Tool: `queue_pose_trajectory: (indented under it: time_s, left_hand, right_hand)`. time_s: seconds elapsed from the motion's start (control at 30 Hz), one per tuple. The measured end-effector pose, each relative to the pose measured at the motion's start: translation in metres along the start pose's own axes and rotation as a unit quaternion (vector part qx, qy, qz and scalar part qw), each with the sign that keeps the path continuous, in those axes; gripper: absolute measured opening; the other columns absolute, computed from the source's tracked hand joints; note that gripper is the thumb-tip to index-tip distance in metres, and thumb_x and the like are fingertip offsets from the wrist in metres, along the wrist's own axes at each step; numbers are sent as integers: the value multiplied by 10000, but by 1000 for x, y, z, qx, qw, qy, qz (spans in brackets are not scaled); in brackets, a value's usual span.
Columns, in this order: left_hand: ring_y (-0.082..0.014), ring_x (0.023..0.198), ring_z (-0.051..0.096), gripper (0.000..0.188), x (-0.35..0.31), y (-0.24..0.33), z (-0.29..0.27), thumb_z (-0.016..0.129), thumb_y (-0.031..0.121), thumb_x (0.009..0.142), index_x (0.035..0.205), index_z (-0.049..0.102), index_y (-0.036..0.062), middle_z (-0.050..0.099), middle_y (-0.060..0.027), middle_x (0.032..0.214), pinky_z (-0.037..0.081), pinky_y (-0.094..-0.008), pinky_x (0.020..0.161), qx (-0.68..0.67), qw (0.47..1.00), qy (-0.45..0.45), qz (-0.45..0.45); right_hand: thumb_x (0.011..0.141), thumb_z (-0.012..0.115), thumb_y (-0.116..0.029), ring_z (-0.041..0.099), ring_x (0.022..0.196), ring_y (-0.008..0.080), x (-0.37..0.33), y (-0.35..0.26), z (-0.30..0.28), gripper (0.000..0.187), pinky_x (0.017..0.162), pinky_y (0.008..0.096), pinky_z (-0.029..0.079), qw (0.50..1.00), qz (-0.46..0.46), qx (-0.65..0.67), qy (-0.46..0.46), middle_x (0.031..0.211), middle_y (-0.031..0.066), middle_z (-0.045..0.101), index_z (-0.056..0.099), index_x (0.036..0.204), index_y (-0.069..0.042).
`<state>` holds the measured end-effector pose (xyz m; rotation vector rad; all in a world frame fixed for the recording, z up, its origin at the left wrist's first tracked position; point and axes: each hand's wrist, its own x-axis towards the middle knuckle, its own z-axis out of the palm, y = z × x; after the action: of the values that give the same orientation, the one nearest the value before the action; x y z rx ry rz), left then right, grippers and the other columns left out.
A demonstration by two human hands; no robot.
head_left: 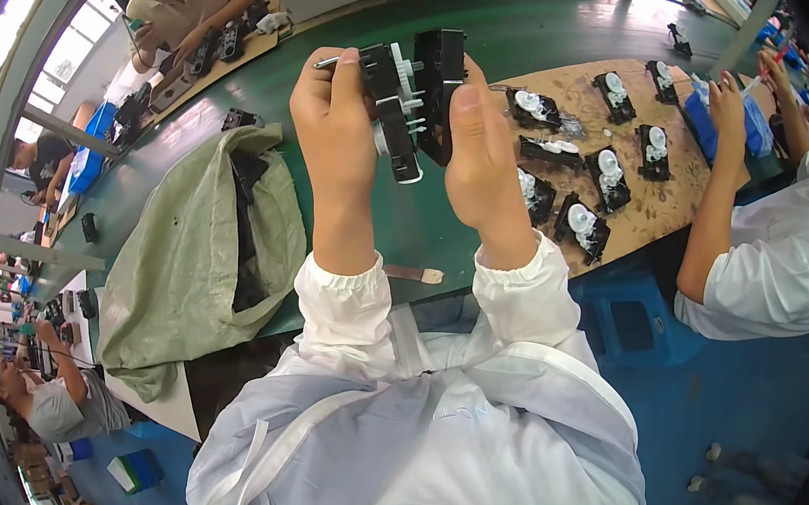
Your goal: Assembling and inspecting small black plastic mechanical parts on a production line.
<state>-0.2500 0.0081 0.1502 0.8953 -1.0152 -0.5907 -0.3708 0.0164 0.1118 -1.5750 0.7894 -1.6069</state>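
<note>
My left hand (330, 139) is closed around a black gear unit (384, 81), which has a row of white gears and pins along its inner side. A thin metal shaft juts out on that unit's left, by my thumb. My right hand (482, 167) grips a black plastic housing (437, 62), thumb pressed on its near face. Both parts are held up over the green bench (408, 223), facing each other side by side. White pins bridge the narrow gap between them; whether they enter the housing is hidden.
Right of my hands, a brown board (645, 195) carries several black units with white gears (609, 171). A pale green sack (193, 228) with black parts lies left. Near the bench edge is a flat strip (414, 275). A person in white (775, 245) sits right, beside a blue stool (631, 318).
</note>
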Motion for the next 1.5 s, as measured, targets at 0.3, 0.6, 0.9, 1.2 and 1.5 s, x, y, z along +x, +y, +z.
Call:
queue_pose_trajectory:
  time_s: [0.3, 0.6, 0.9, 1.2, 1.5]
  left_hand:
    - [-73, 594, 423, 163, 3, -1, -13, 528, 150, 987, 887, 582, 32, 530, -5, 686, 350, -213, 540, -5, 1000, 1, -9]
    - [-82, 614, 454, 152, 2, -2, -11, 522, 133, 980, 885, 576, 26, 553, -18, 708, 378, -220, 558, 32, 999, 1, -4]
    - [-79, 623, 458, 138, -4, -7, -19, 517, 114, 981, 895, 562, 17, 578, -33, 741, 384, -223, 561, 45, 999, 14, -12]
    - [-70, 610, 448, 141, -12, -4, -24, 518, 108, 981, 882, 553, 15, 583, -33, 743, 370, -215, 541, 58, 998, 32, -14]
    - [-69, 591, 436, 128, -22, 4, -30, 514, 111, 985, 899, 540, 19, 582, -32, 745, 362, -213, 527, 87, 995, 41, 2]
  right_hand:
    - [1084, 278, -419, 586, 991, 197, 1, 8, 12, 606, 903, 298, 432, 999, -10, -6, -40, 1172, 137, 634, 407, 1426, 64]
    - [1084, 305, -364, 559, 807, 231, 5, 15, 17, 579, 768, 328, 437, 999, -42, 0, -32, 947, 157, 627, 389, 1420, 101]
    - [1087, 297, -359, 579, 862, 262, 5, 16, 15, 567, 810, 342, 442, 995, -8, 33, -94, 1026, 185, 636, 381, 1425, 89]
    - [1089, 292, -372, 573, 851, 249, 2, 9, 18, 587, 811, 336, 440, 994, -6, 19, -105, 1045, 179, 639, 370, 1430, 99]
    - [1089, 292, -367, 586, 899, 260, -6, 4, 16, 591, 840, 344, 449, 987, 45, 39, -151, 1111, 200, 639, 358, 1436, 107]
